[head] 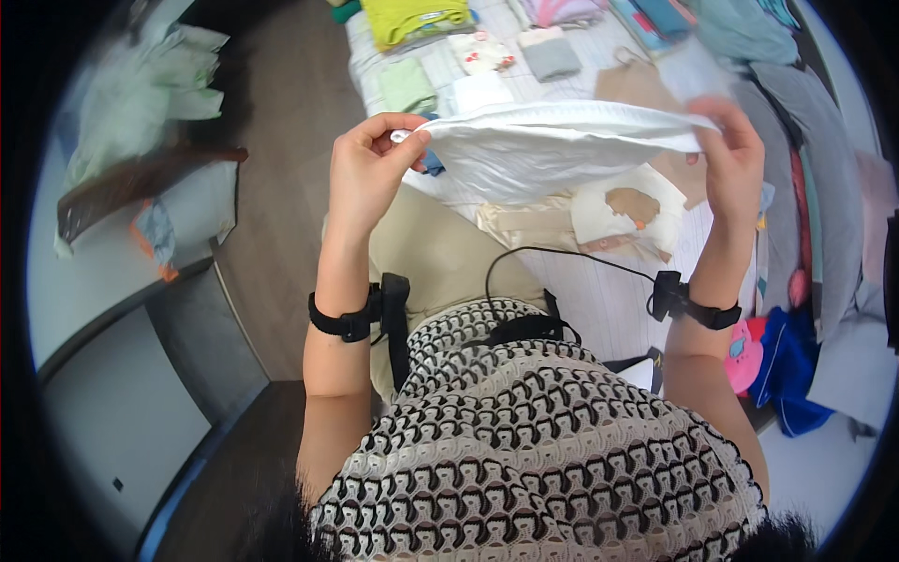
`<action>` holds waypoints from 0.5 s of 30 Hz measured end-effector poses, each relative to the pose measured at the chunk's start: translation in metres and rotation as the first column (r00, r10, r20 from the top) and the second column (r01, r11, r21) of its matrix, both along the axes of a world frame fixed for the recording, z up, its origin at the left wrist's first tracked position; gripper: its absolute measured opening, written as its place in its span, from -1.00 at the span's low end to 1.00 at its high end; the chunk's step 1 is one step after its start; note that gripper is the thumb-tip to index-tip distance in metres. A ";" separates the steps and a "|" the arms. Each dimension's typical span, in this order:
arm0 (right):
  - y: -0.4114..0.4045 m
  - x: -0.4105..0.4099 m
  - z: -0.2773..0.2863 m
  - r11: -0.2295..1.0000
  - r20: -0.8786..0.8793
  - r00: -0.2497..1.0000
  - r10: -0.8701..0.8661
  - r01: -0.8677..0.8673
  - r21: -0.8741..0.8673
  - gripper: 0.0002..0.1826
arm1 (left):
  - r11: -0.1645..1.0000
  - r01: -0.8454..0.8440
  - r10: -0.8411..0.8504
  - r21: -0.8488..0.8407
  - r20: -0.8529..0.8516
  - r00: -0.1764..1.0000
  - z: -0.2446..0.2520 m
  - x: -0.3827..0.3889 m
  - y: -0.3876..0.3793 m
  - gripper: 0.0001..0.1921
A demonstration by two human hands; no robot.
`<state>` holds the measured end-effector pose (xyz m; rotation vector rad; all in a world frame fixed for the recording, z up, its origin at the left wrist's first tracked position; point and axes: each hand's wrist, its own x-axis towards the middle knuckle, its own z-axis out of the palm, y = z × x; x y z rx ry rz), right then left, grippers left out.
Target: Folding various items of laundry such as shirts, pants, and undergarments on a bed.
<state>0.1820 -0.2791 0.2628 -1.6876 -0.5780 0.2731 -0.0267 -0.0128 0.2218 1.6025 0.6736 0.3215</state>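
Note:
A white cloth garment is stretched in the air between my two hands, above the bed. My left hand pinches one end of its upper edge between thumb and fingers. The opposite end is gripped by my right hand, which is somewhat blurred. Beneath the cloth, a cream garment with a brown animal patch lies on the bed beside a shiny beige garment. Behind the white cloth lie a folded pale green cloth and a folded white cloth, both partly covered from view.
More folded clothes, among them a yellow-green stack and a grey piece, sit farther back on the striped bedsheet. Grey bedding runs along the right. A black cable loops from my waist to the right wrist strap.

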 end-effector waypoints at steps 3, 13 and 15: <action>0.036 0.005 0.010 0.991 0.001 0.994 0.110 -0.110 -0.071 -0.82 | 0.998 -0.001 0.004 0.055 -0.043 0.999 0.010 -0.024 0.029 -0.84; 0.163 -0.016 0.089 0.663 -0.011 0.689 0.725 -0.702 -0.261 -0.87 | 0.960 -0.204 0.196 0.191 0.058 0.979 0.120 -0.156 0.075 -0.85; 0.194 -0.016 0.086 0.522 -0.086 0.560 0.824 -0.810 -0.268 -0.86 | 0.949 -0.250 0.237 0.192 0.085 0.968 0.126 -0.180 0.083 -0.83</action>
